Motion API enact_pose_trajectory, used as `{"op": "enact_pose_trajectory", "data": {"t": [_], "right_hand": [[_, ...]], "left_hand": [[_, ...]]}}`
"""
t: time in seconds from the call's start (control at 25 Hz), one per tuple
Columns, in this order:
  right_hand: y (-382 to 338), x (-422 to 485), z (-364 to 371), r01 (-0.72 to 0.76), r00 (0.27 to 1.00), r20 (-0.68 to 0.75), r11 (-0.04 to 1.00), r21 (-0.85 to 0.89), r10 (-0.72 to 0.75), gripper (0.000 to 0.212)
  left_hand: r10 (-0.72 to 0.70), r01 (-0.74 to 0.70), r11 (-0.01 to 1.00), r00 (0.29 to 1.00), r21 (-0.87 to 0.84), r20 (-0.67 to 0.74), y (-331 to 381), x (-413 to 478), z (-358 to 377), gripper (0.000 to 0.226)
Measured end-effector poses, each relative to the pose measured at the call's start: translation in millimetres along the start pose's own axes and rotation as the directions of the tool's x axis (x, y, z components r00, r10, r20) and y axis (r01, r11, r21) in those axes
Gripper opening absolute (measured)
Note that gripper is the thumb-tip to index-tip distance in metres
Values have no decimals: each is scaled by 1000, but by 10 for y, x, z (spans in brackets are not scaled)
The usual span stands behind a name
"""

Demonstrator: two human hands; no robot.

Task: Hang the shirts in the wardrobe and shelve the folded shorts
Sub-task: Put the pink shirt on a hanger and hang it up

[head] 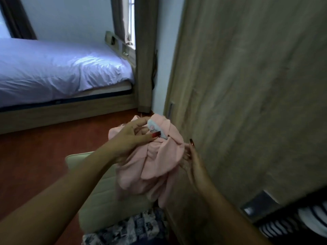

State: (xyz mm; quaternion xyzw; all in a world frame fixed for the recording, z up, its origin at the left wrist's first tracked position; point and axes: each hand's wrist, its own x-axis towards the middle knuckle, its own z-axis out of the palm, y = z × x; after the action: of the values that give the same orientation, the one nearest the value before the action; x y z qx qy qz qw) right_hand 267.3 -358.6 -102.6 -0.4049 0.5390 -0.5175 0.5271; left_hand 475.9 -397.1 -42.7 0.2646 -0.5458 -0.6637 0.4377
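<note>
Head view, only one. Pink shirt (159,156) sits centre frame, bunched in a soft wad between both my hands, hanging over a pale cushion (99,183) and just beside the wardrobe door (247,85), which fills the right half. Left hand (131,137): fingers curled, thumb and forefinger pinching near the top of the bundle, at a pale blue patch with a pink button. Right hand (192,160): laid against the right side of the wad, one finger raised; the other tips are buried in folds, so I cannot tell whether it pinches or only props. Bed (53,71) upper left, curtain (145,50) upper centre. No hanger in sight. Judgement: the step is sorting this shirt out for hanging. To do it well, find the collar with the left pinch, let the body drop free, run the right hand to a shoulder seam, and shake it flat before reaching for the rail. Risk: a sleeve turned inside the wad.
</note>
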Motion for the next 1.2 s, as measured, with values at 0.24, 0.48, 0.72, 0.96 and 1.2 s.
{"op": "enact_pose_trajectory", "data": {"t": [0.24, 0.48, 0.72, 0.96, 1.2], "right_hand": [[-513, -991, -1132, -99, 986, 139, 993, 59, 90, 30], [-468, -2408, -2566, 30, 1000, -1, 998, 56, -30, 27], [-499, -3346, -3380, 149, 988, 110, 861, -486, -109, 45], [-782, -3810, -3868, 325, 851, -209, 796, -511, -481, 9], [-787, -3864, -3784, 391, 845, -126, 762, -517, -519, 13]], "left_hand": [[-60, -158, 860, 912, 484, 405, 225, -106, 1641, 20], [-121, -228, 862, 775, 453, 620, 38, -466, 3233, 18], [-74, -393, 832, 620, 391, 781, -172, -662, 4257, 19], [-50, -303, 895, 660, 327, 749, -215, -622, 4679, 25], [66, -418, 857, 670, 302, 739, -175, -588, 4977, 27]]}}
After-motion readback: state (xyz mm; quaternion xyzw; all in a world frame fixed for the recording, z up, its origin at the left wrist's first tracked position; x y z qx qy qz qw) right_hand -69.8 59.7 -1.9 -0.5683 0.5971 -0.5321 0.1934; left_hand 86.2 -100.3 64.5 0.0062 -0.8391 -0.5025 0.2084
